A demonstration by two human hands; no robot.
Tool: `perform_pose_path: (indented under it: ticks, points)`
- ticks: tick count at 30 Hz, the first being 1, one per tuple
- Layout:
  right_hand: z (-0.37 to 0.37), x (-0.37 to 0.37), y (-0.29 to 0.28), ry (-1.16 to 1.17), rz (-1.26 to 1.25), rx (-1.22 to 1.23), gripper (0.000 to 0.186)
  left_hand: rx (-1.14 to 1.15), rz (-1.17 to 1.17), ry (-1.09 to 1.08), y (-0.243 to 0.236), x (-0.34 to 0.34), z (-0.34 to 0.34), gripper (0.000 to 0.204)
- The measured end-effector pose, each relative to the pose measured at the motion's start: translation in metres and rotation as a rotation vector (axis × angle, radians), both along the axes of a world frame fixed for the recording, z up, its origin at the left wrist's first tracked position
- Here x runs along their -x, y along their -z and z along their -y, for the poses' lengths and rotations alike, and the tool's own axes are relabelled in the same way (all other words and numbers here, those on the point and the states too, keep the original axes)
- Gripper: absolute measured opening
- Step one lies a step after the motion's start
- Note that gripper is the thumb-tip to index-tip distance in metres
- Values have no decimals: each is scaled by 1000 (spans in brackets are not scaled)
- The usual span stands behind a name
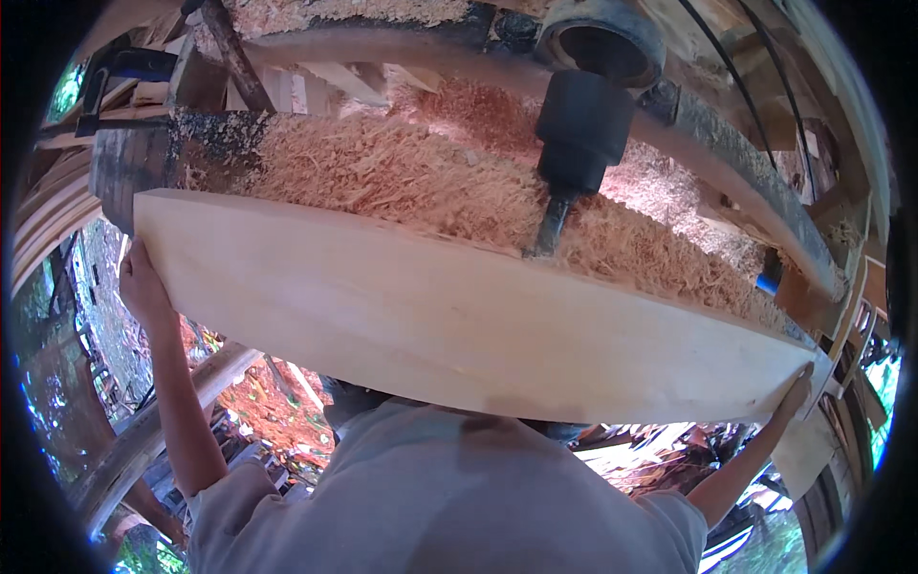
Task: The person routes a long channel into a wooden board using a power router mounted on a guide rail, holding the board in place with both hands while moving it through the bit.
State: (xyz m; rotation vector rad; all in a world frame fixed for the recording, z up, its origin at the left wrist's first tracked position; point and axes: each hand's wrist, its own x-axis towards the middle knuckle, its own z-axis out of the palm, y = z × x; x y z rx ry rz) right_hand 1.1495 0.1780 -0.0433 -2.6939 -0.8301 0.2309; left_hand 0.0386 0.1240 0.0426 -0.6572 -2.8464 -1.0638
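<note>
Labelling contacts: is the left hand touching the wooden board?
Touching: the head view shows the left hand against the left end of the wooden board, with no visible gap between them.

A long, pale wooden board point(469, 320) extends crosswise, broad face visible.

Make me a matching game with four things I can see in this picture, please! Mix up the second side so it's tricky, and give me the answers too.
Things:
1. board
2. left hand
3. wood shavings
4. tool holder

Where or how:
A. heaped in a fluffy layer just beyond the board
B. one long, smooth, pale piece
C. black and shaped like a cylinder
D. at the board's left end

Right pairs: 1-B, 2-D, 3-A, 4-C
</note>
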Motion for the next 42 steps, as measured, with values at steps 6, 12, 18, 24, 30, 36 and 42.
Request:
perform_pose_path:
  ticks: [6, 12, 18, 24, 30, 36, 42]
  points:
    - [-1, 106, -9, 43, -47, -86, 87, 37, 35, -15, 6, 106, 18, 50]
    - [5, 204, -28, -47, 80, -91, 75, 169, 80, 21, 13, 248, 76, 51]
    - [25, 160, -15, -93, 67, -112, 75, 683, -595, 297, 18, 222, 67, 63]
    - [38, 45, -10, -20, -13, -117, 78, 261, -57, 24, 2, 73, 17, 60]
    - [51, -48, -4, -104, 135, -20, 73, 168, -7, 11, 3, -16, 4, 54]
    - [49, -128, -14, -147, 224, 127, 68, 127, 34, 5, 3, -94, -8, 55]
    - [48, -122, 1, -37, 136, 63, 69, 114, -8, -27, 2, -134, -14, 58]
